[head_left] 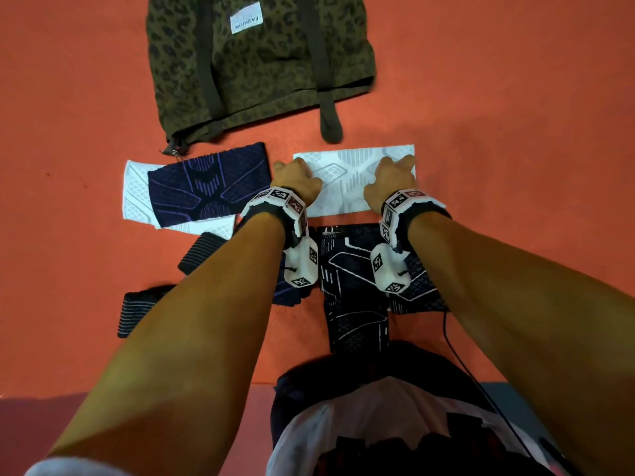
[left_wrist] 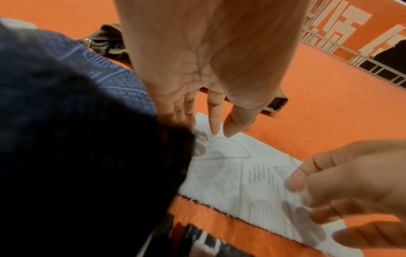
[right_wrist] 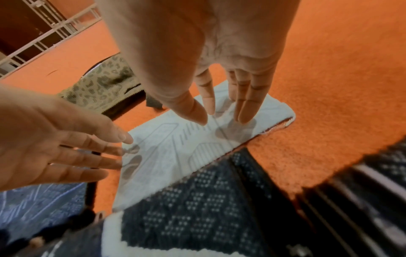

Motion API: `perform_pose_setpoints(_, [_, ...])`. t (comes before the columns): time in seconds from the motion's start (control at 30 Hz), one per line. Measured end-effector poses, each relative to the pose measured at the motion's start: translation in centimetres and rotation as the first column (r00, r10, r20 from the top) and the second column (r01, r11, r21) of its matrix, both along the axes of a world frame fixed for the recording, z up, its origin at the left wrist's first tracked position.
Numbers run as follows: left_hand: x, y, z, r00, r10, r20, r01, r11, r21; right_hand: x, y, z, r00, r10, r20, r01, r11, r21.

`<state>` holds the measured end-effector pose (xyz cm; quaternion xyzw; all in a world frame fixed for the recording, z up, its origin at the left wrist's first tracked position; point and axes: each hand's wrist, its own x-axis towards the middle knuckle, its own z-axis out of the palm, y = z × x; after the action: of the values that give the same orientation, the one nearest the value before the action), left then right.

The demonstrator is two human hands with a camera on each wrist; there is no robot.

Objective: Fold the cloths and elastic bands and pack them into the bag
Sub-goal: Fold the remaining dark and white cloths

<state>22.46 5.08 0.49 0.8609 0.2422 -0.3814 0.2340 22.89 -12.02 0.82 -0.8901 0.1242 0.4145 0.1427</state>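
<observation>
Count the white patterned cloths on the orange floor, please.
2. One white cloth lies under both hands, before the bag. Another white cloth lies left, mostly covered by a navy cloth. More may be hidden.

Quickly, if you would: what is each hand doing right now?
Left hand: open, fingertips on the white cloth.
Right hand: open, fingertips on the same cloth.

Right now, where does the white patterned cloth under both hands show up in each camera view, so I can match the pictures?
Head view: the white patterned cloth lies upper centre, below the leopard-print bag.
Left wrist view: the cloth runs from centre to the lower right.
Right wrist view: the cloth sits in the centre, slanting up to the right.
Shared landmark: the leopard-print bag, beyond the cloth in every view.
</observation>
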Motion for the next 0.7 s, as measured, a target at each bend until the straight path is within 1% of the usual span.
perform_pose_setpoints(0.07, [0.1, 0.2, 0.1, 1.0, 0.011, -0.022, -0.01, 1.0, 0.021, 0.1, -0.1, -0.2, 0.999, -0.029, 0.016, 0.029, 1.0, 0.001])
perform_pose_setpoints(0.17, [0.1, 0.1, 0.3, 0.999, 0.006, -0.039, -0.008, 0.999, -0.036, -0.2, -0.2, -0.4, 0.996, -0.084, 0.019, 0.085, 0.995, -0.045])
perform_pose_setpoints(0.27, [0.0, 0.3, 0.4, 0.998, 0.037, -0.048, -0.039, 0.998, -0.053, -0.1, 0.0, -0.1, 0.992, -0.12, -0.048, 0.116, 0.99, -0.08])
perform_pose_setpoints(0.33, [-0.2, 0.3, 0.6, 0.998, 0.053, -0.033, -0.055, 0.997, -0.059, 0.1, -0.2, 0.2, 0.992, -0.088, -0.092, 0.078, 0.991, -0.105])
perform_pose_setpoints(0.4, [-0.5, 0.3, 0.5, 0.997, 0.063, -0.033, -0.065, 0.996, -0.067, 0.3, -0.5, 0.5, 0.994, -0.047, -0.103, 0.038, 0.995, -0.089])
perform_pose_setpoints(0.47, [-0.6, 0.0, 0.5, 0.998, 0.058, -0.036, -0.06, 0.995, -0.075, 0.3, -0.6, 0.7, 0.995, -0.063, -0.082, 0.058, 0.997, -0.059])
perform_pose_setpoints(0.53, [-0.4, -0.2, 0.9, 0.998, 0.055, -0.025, -0.057, 0.995, -0.085, 0.3, -0.4, 0.9, 0.994, -0.052, -0.097, 0.045, 0.996, -0.073])
perform_pose_setpoints(0.6, [-0.1, -0.4, 1.2, 0.998, 0.063, 0.003, -0.063, 0.994, -0.094, 0.3, -0.2, 1.5, 0.992, -0.074, -0.103, 0.069, 0.997, -0.046])
perform_pose_setpoints(0.7, [0.2, -0.5, 1.9, 0.997, 0.06, 0.044, -0.055, 0.993, -0.102, 0.2, 0.1, 2.7, 0.994, -0.085, -0.062, 0.084, 0.996, -0.015])
